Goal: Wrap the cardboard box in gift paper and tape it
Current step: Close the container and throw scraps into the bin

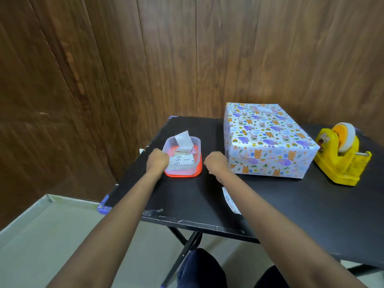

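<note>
Near edge: knees (199, 267) in dark trousers under the black folding table (187, 204); person seated, both forearms stretched out over the top. A printed paper slip (229, 201) lies flat on the table, partly hidden under the right forearm. Likely an offcut or backing strip, not yet cleared.

Mid-table, left: left hand (156, 161) with knuckles up and fingers curled, against the near-left corner of a clear plastic container (197, 140). Palm side is hidden, so cannot tell whether it grips the rim, pinches a scrap or holds nothing. The container sits on its orange lid (197, 169) and holds paper scraps (182, 160), one strip standing up over the rim. Judgement: serves as a waste tub, placed by the left hand so trimmings go in without reaching across the work.

Mid-table, centre: right hand (216, 163) likewise curled, back to the camera, in the gap between container and box, just beside the box's near-left corner. Contact not clear; contents, if any, not visible.

Right of centre: cardboard box (268, 140) flat on the table, every visible face covered in animal-print gift paper, near end fold closed. Judgement: wrapping essentially done; what remains is tidying.

Far right: yellow tape dispenser (342, 161), roll loaded, apart from the box on the right-hand side.

Far: wood-panel wall (187, 59).
</note>
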